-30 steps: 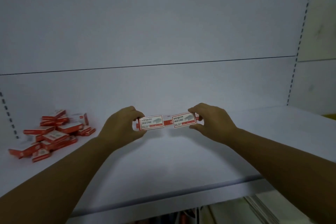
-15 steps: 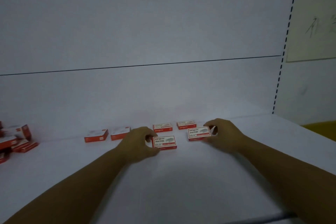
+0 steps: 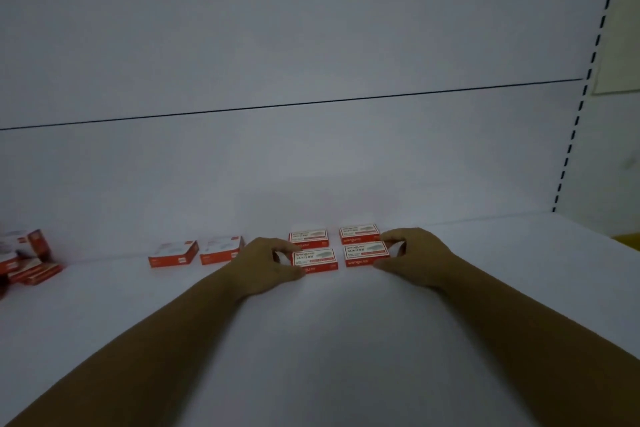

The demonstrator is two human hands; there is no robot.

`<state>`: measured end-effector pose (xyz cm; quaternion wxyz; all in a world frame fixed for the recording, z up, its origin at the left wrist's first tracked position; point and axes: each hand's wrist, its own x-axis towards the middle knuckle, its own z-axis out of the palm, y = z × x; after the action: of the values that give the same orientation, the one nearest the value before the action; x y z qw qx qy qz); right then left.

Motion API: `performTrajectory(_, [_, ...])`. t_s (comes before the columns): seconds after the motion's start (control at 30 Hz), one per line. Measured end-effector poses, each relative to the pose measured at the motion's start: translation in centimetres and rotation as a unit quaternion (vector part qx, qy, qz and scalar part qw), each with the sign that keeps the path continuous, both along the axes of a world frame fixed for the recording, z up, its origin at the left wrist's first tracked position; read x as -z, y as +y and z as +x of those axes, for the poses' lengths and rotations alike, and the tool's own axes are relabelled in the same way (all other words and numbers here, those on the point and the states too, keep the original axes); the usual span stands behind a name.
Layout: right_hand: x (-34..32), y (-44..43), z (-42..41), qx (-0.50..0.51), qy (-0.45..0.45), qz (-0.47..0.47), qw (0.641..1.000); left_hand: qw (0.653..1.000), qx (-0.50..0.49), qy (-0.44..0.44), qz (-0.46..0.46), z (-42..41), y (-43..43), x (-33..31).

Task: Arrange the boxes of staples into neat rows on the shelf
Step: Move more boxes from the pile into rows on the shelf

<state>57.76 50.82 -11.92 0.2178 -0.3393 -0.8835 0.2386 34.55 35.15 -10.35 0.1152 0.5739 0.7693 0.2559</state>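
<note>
On the white shelf (image 3: 346, 340) several red-and-white staple boxes lie flat near the back wall. The back row holds boxes at the left (image 3: 173, 254), (image 3: 221, 249) and further right (image 3: 309, 237), (image 3: 358, 233). In front of the right pair lie two more. My left hand (image 3: 266, 263) pinches the left front box (image 3: 316, 261) by its left end. My right hand (image 3: 415, 255) pinches the right front box (image 3: 365, 253) by its right end. Both boxes rest on the shelf, close behind the back pair.
A loose heap of staple boxes (image 3: 24, 262) sits at the far left of the shelf. The shelf's back panel rises behind, with a slotted upright (image 3: 585, 87) at the right. A yellow object (image 3: 628, 241) shows past the shelf's right end.
Both hands carried their boxes down from mid-air and set them on the shelf, then slid them back to sit just before the right pair of the back row. The view shifted right.
</note>
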Motion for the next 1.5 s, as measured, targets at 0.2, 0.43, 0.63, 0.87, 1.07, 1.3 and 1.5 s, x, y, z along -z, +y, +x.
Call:
performTrajectory(0.2, [-0.7, -1.7, 0.8, 0.043, -0.007, 0.077, 0.996, 0.999, 0.001, 0.041, -0.009, 0.5, -1.0, -1.2])
performTrajectory(0.43, [-8.0, -8.1, -7.9, -0.073, -0.153, 0.218, 0.961, 0.972, -0.045, 0.225, -0.040, -4.8, -9.5, -5.5])
performTrajectory(0.63, [-6.8, -17.4, -19.8, -0.200, -0.169, 0.201, 0.944, 0.952, -0.152, 0.245, -0.105, -13.6, -23.4, -5.0])
performTrajectory(0.87, [-5.1, -28.0, -32.2, -0.254, -0.130, 0.206, 0.936, 0.959, -0.164, 0.232, 0.011, -23.4, -34.7, -5.3])
performTrajectory(1.07, [-4.9, -35.7, -41.0, -0.229, 0.016, 0.158, 0.960, 0.946, -0.245, 0.185, 0.106, -33.2, -39.4, -6.3])
performTrajectory(1.3, [-3.6, -38.2, -46.3, -0.134, 0.011, 0.019, 0.991, 0.982, -0.179, 0.055, 0.034, -40.0, -37.7, -6.8])
performTrajectory(1.5, [-4.4, -38.3, -46.4, -0.104, 0.028, -0.010, 0.994, 0.990, -0.129, 0.004, 0.059, -42.0, -36.5, -6.3])
